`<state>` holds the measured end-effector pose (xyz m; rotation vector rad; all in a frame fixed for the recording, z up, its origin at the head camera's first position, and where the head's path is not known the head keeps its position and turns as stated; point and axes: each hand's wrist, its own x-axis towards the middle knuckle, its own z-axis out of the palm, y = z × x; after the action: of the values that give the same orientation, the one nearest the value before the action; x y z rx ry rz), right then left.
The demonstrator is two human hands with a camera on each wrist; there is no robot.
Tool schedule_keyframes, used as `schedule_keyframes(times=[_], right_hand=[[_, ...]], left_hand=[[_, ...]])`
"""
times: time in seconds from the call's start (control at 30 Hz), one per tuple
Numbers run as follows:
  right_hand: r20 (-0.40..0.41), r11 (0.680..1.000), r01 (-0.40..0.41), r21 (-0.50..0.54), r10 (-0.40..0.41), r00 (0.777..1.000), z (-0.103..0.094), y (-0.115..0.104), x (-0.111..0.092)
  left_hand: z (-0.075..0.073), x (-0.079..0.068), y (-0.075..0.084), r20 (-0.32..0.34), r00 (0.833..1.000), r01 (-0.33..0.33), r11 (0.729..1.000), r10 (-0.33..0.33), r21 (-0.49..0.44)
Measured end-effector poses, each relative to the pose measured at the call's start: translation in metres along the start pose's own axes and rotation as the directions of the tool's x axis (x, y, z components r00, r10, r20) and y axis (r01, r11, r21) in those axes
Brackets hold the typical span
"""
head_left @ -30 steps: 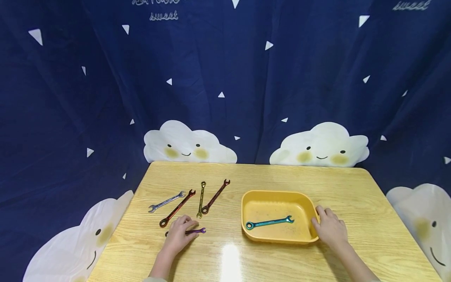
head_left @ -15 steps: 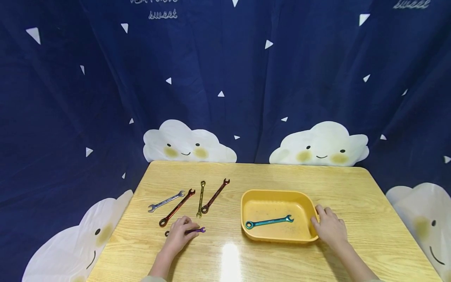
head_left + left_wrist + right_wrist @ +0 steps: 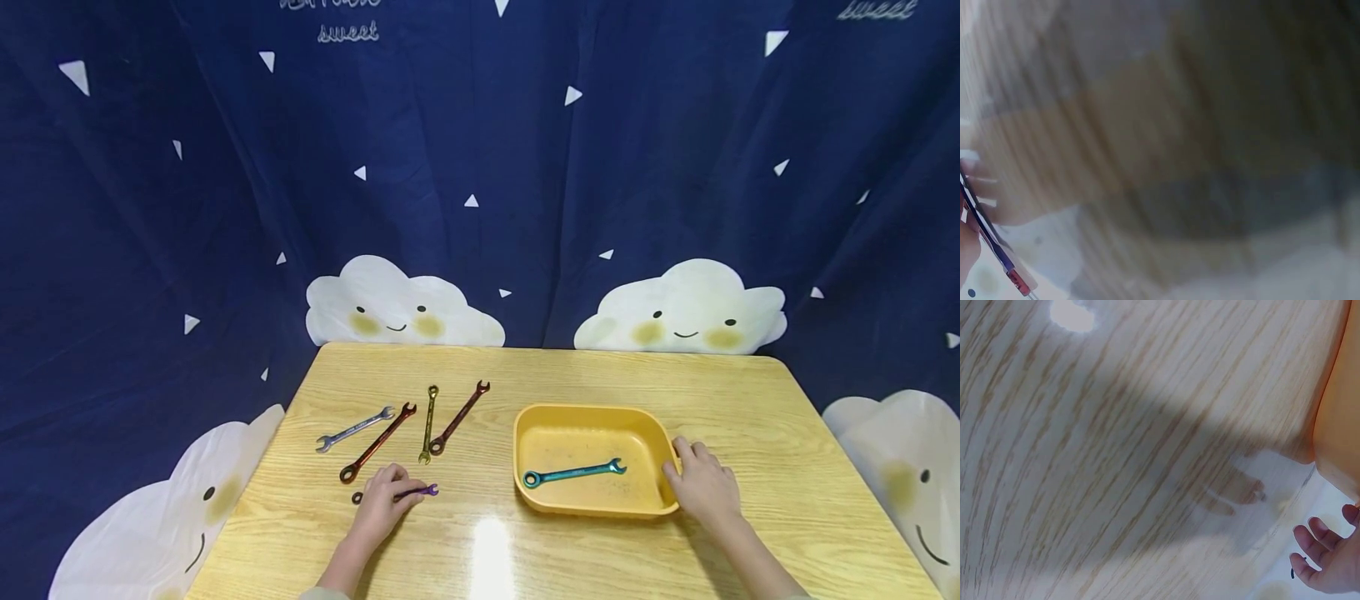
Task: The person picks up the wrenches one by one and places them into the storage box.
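My left hand (image 3: 381,504) pinches a purple combination wrench (image 3: 427,490) by its middle, low over the table. In the left wrist view the wrench (image 3: 999,251) slants between thumb and fingers at the left edge. Whether it touches the table I cannot tell. At the right end of a yellow plastic tub (image 3: 592,507), my right hand (image 3: 707,485) holds the rim with thumb and forefinger. Its other fingers (image 3: 1319,549) are loosely bent outside the tub in the right wrist view. A teal wrench (image 3: 574,473) lies inside the tub.
Beyond my left hand lie a silver wrench (image 3: 356,429), a red wrench (image 3: 378,442), a gold wrench (image 3: 429,423) and a dark red wrench (image 3: 460,418). The wooden table (image 3: 600,558) ends at a dark blue curtain (image 3: 525,167) with cloud prints.
My left hand has shifted very slightly on the purple wrench, baring a little more of its ring end. The right hand and the tub have stayed still.
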<state>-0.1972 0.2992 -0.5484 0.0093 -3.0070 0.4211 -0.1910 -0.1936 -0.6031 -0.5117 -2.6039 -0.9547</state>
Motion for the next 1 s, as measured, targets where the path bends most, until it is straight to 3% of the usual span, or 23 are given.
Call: schedule_keyframes(times=[0.3, 0.63, 1.0], right_hand=[[0.008, 1.000, -0.003, -0.004, 0.003, 1.000, 0.0007, 0.0007, -0.0002], [0.012, 1.000, -0.003, -0.006, 0.003, 1.000, 0.0009, 0.0013, -0.0004], [0.025, 1.000, -0.007, -0.002, 0.007, 1.000, -0.0008, 0.0001, -0.0013]], left_hand=[[0.0015, -0.0004, 0.0016, -0.006, 1.000, 0.023, 1.000, -0.023, 0.016], [0.0048, -0.0013, 0.0011, -0.063, 0.997, -0.030, 0.998, 0.033, 0.049], [0.0053, -0.0006, 0.0043, -0.034, 0.999, 0.020, 0.999, -0.019, 0.038]])
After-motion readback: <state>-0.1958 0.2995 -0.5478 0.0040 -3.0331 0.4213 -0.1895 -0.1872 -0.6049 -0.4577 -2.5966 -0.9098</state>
